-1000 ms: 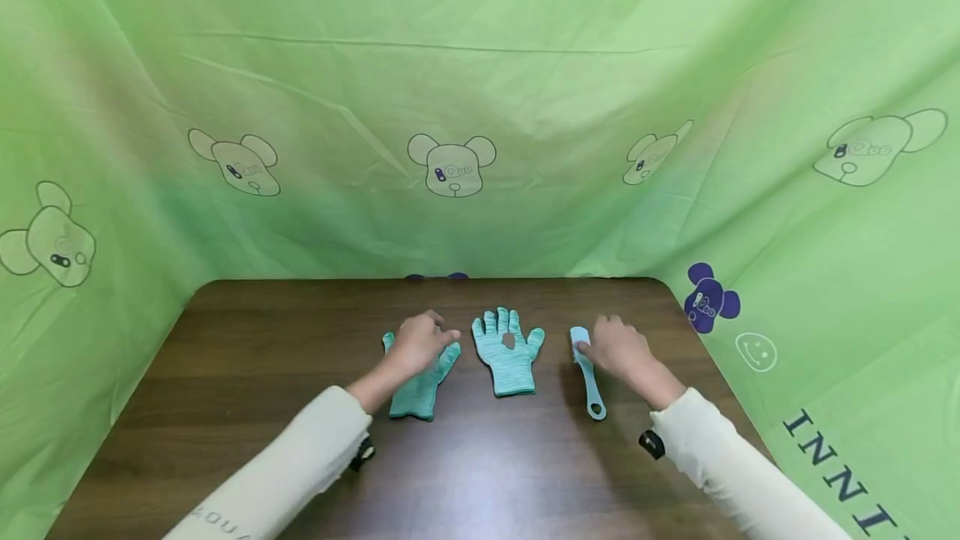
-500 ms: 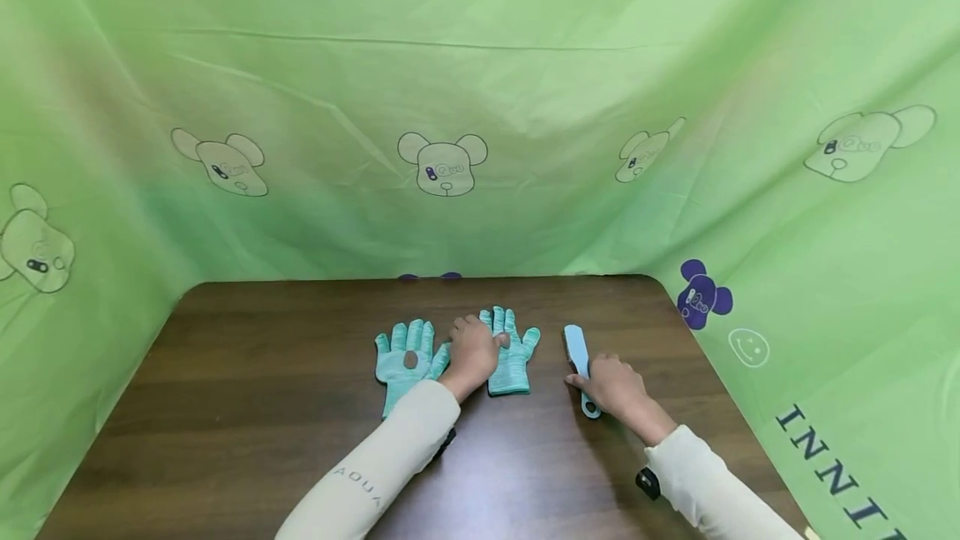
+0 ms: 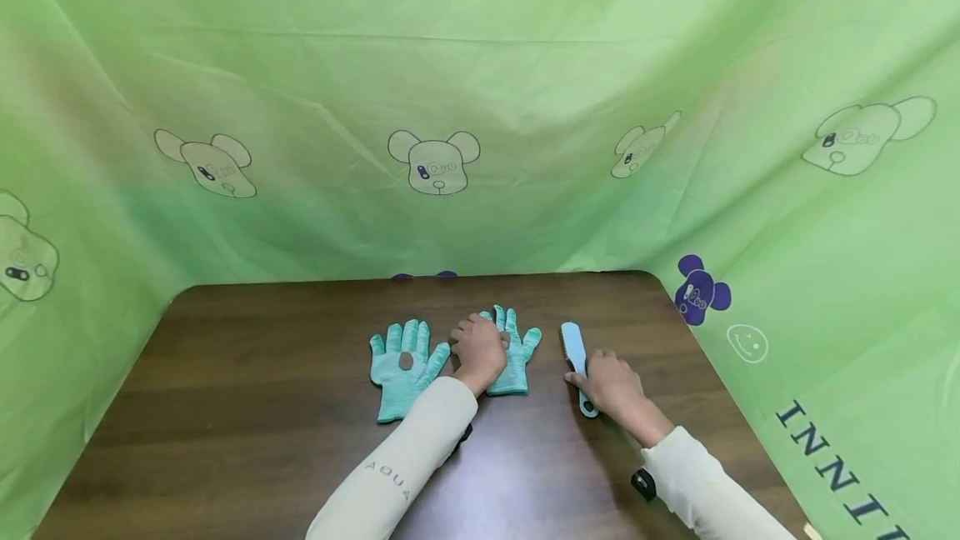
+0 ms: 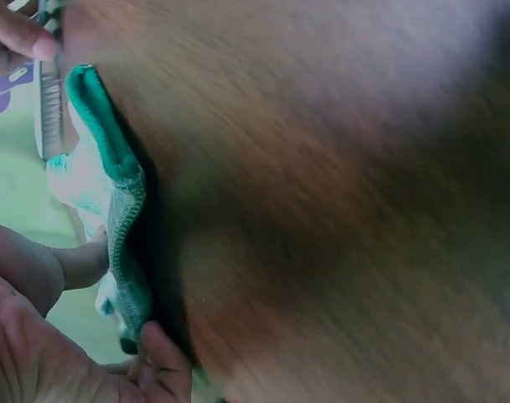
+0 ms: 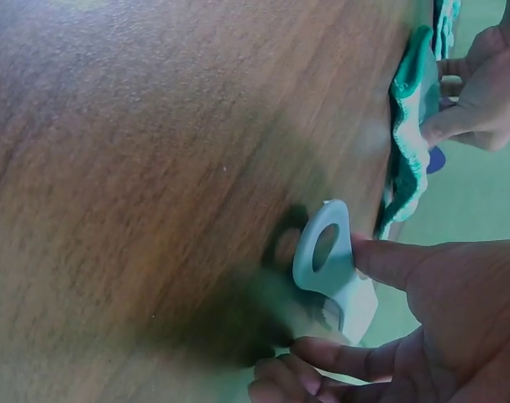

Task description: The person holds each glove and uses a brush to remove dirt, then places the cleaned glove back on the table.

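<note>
Two teal knitted gloves lie flat on the wooden table: the left glove with a brown spot on its palm, the right glove partly covered by my left hand. My left hand spans the right glove's left side, thumb on the fabric and fingers curled at its edge; in the left wrist view the cuff rises open towards the camera. Further right lies a light blue brush with pale bristles. My right hand holds its handle between thumb and fingers; the handle's end hole faces the right wrist camera.
The brown wooden table has a rounded back edge. Behind and beside it hangs a green curtain printed with bear heads and lettering. Both forearms, in white sleeves, reach in over the front, each with a black wrist device.
My left hand has moved right, from the left glove to the right one, uncovering the left glove's spot. My right hand has slid from the brush's head down to its handle.
</note>
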Demonstrator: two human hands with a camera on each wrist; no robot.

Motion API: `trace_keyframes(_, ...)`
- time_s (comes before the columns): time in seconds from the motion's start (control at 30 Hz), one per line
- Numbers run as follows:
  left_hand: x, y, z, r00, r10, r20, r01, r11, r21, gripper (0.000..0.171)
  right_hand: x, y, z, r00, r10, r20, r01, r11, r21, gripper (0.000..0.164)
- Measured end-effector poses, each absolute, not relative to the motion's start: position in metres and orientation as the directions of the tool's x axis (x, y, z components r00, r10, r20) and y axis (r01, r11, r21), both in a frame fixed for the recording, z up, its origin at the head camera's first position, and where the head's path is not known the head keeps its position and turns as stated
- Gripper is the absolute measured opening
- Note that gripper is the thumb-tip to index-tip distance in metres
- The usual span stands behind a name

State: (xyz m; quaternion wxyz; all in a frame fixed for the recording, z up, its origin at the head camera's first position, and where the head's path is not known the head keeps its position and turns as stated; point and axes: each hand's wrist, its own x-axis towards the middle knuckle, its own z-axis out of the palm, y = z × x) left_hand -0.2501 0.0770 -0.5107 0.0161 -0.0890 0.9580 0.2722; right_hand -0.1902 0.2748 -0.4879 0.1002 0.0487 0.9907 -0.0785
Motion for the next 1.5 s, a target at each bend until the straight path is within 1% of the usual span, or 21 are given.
trace_keyframes(0.13,-0.252,0.077,-0.51,-0.988,-0.153,-0.035,-0.148,0.834,0.532,0.045,-0.192,0.274,-0.488,-0.98,0.083,-0.181,0.112,0.982,-0.151,0.057)
trace_keyframes(0.43,-0.254,0.086,-0.505,-0.98,-0.19,-0.06,-0.19,0.8,0.569,0.044,-0.19,0.274,-0.487,-0.982,0.08,-0.171,0.107,0.982,-0.157,0.056)
trace_keyframes(0.53,-0.254,0.089,-0.505,-0.977,-0.208,-0.055,-0.203,0.806,0.556,0.052,-0.19,0.275,-0.488,-0.982,0.076,-0.172,0.103,0.982,-0.158,0.057)
trace_keyframes(0.63,-0.254,0.09,-0.502,-0.974,-0.218,-0.055,-0.214,0.821,0.529,0.068,-0.19,0.276,-0.489,-0.983,0.073,-0.168,0.101,0.982,-0.162,0.057)
trace_keyframes(0.73,-0.253,0.092,-0.499,-0.972,-0.223,-0.076,-0.23,0.827,0.512,0.079,-0.191,0.278,-0.49,-0.984,0.074,-0.164,0.102,0.98,-0.168,0.055)
trace_keyframes(0.8,-0.252,0.094,-0.497,-0.97,-0.224,-0.096,-0.24,0.823,0.515,0.084,-0.191,0.278,-0.49,-0.984,0.075,-0.161,0.103,0.98,-0.172,0.054)
trace_keyframes(0.97,-0.252,0.1,-0.499,-0.974,-0.195,-0.113,-0.225,0.797,0.561,0.089,-0.19,0.278,-0.49,-0.984,0.078,-0.162,0.106,0.979,-0.172,0.052)
trace_keyframes(1.13,-0.253,0.099,-0.501,-0.975,-0.196,-0.107,-0.221,0.779,0.587,0.084,-0.19,0.276,-0.49,-0.984,0.072,-0.164,0.101,0.979,-0.176,0.049)
trace_keyframes(1.23,-0.253,0.095,-0.5,-0.973,-0.202,-0.112,-0.226,0.734,0.64,0.082,-0.19,0.277,-0.491,-0.984,0.072,-0.16,0.101,0.979,-0.178,0.049)
trace_keyframes(1.37,-0.254,0.088,-0.498,-0.974,-0.201,-0.1,-0.21,0.656,0.725,0.084,-0.191,0.278,-0.492,-0.985,0.071,-0.156,0.099,0.978,-0.183,0.047)
trace_keyframes(1.43,-0.254,0.084,-0.498,-0.976,-0.193,-0.104,-0.203,0.615,0.762,0.085,-0.191,0.278,-0.492,-0.987,0.066,-0.147,0.093,0.977,-0.191,0.044)
trace_keyframes(1.5,-0.252,0.08,-0.499,-0.977,-0.189,-0.102,-0.196,0.591,0.783,0.085,-0.191,0.279,-0.493,-0.989,0.062,-0.132,0.088,0.975,-0.203,0.037)
